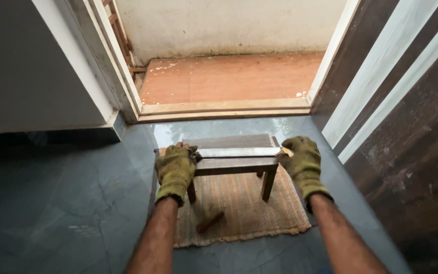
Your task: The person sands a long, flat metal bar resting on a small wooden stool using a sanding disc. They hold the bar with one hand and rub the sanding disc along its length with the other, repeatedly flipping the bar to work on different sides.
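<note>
A small dark wooden stool (pixel 231 163) stands on a woven tan mat (pixel 244 208). A long flat wooden strip (pixel 236 151) lies across its top. My left hand (pixel 175 170), in an olive work glove, grips the strip's left end at the stool's edge. At the right end my right hand (pixel 301 160), gloved the same, holds the strip, with something small and pale at its fingertips.
A short brown wooden piece (pixel 210 221) lies on the mat near its front edge. Beyond the stool a wooden threshold (pixel 224 107) leads to an orange floor (pixel 229 76) outside. A dark door (pixel 406 116) stands open on the right, a white wall (pixel 31 71) on the left.
</note>
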